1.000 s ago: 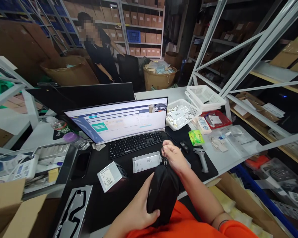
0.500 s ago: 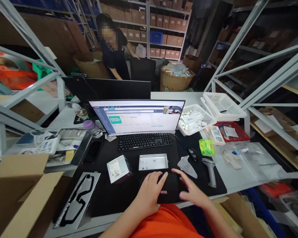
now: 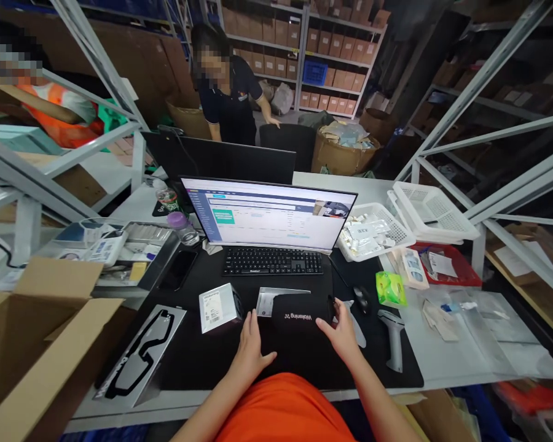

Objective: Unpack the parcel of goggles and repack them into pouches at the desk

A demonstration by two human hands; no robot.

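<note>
A black zip pouch (image 3: pixel 299 319) with white lettering lies flat on the black desk mat (image 3: pixel 212 362) in front of me. My left hand (image 3: pixel 251 345) rests open at its left end, fingers stretched forward along the edge. At the pouch's right end, the spread fingers of my right hand (image 3: pixel 341 331) touch it. Neither hand lifts it. A silver packet (image 3: pixel 271 298) lies partly under the pouch's far side. A small grey labelled box (image 3: pixel 217 307) stands just left of my left hand.
Behind the pouch are a keyboard (image 3: pixel 271 262) and a monitor (image 3: pixel 270 212). Right of my hand lie a mouse (image 3: pixel 362 299), a barcode scanner (image 3: pixel 394 337) and a green packet (image 3: pixel 389 288). White baskets (image 3: pixel 399 233) stand at the back right, an open cardboard box (image 3: pixel 37 344) at left. A person (image 3: pixel 230 92) stands beyond the desk.
A second ago I held the pouch upright at my lap, right hand pinching its zip. It now lies flat on the mat, farther forward, with a hand at each end.
</note>
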